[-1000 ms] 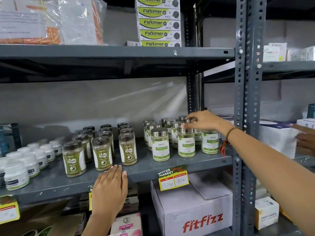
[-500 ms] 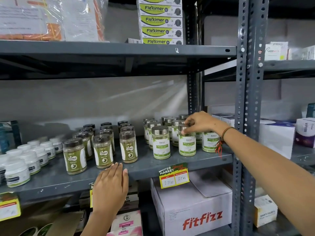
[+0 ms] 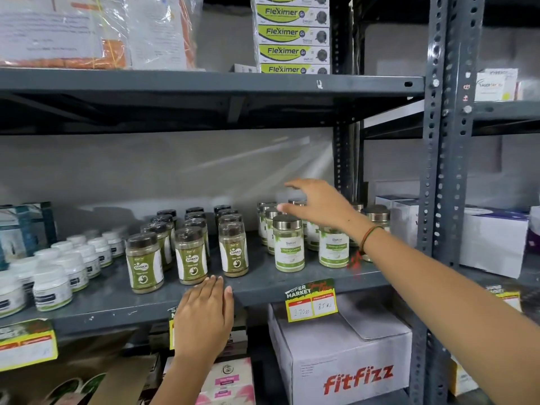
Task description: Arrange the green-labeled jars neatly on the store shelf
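Several silver-lidded jars with pale green and white labels (image 3: 288, 244) stand in a cluster on the right of the grey middle shelf (image 3: 263, 285). My right hand (image 3: 318, 206) hovers above them with its fingers spread, holding nothing and hiding some of the back jars. Left of this cluster, dark-lidded jars with olive green labels (image 3: 193, 255) stand in three rows. My left hand (image 3: 204, 314) lies flat on the shelf's front edge just in front of those rows, palm down, with nothing in it.
White-lidded tubs (image 3: 52, 285) fill the shelf's left end. A yellow price tag (image 3: 311, 301) hangs on the shelf edge. A perforated steel upright (image 3: 447, 171) stands right of the jars. A Fitfizz carton (image 3: 344, 358) sits below, stacked Fleximer boxes (image 3: 292, 39) above.
My right hand has let go of the front jar's lid and risen above the cluster, fingers spreading. My left hand stays on the shelf edge.
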